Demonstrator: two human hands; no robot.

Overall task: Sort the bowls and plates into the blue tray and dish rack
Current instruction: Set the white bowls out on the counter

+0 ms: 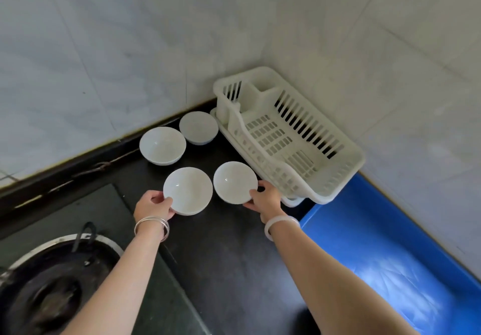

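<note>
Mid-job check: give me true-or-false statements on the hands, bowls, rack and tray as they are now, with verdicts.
1. The left hand grips the near-left bowl. True.
2. The right hand holds nothing. False: it grips the near-right bowl.
3. The dish rack holds a bowl. False: no dish shows in it.
4. No hand touches the far-left bowl or far-right bowl. True.
5. Plates lie stacked in the blue tray. False: none shows there.
</note>
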